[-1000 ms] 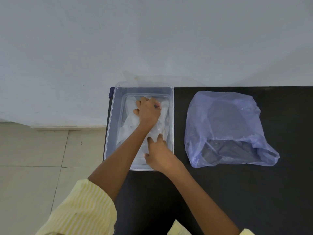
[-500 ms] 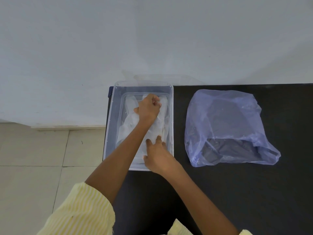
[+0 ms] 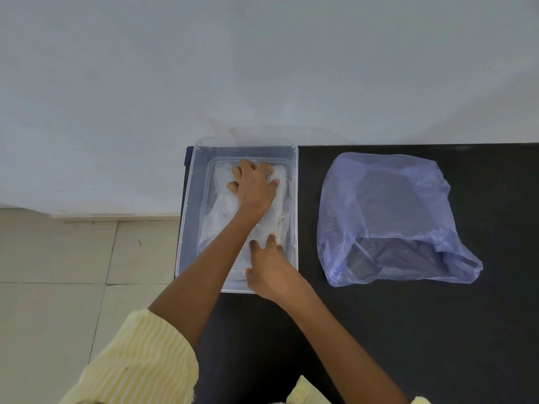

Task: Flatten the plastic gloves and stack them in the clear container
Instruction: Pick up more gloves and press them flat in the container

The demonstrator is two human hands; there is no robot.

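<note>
A clear plastic container (image 3: 186, 217) stands at the left end of the black table (image 3: 408, 330). Translucent white plastic gloves (image 3: 221, 217) lie stacked along its bottom. My left hand (image 3: 253, 188) rests palm down on the far part of the top glove, fingers spread. At the near end of the container, my right hand (image 3: 271, 269) presses its fingertips on the cuff end of the same stack. Both forearms hide parts of the gloves.
A crumpled bluish plastic bag (image 3: 388, 217) lies on the table right of the container, its opening toward me. The table's left edge runs just beside the container, with tiled floor (image 3: 58, 272) below. A pale wall stands behind.
My left hand has opened from a loose fist into a flat spread palm on the far end of the gloves. The right hand stays at the near end.
</note>
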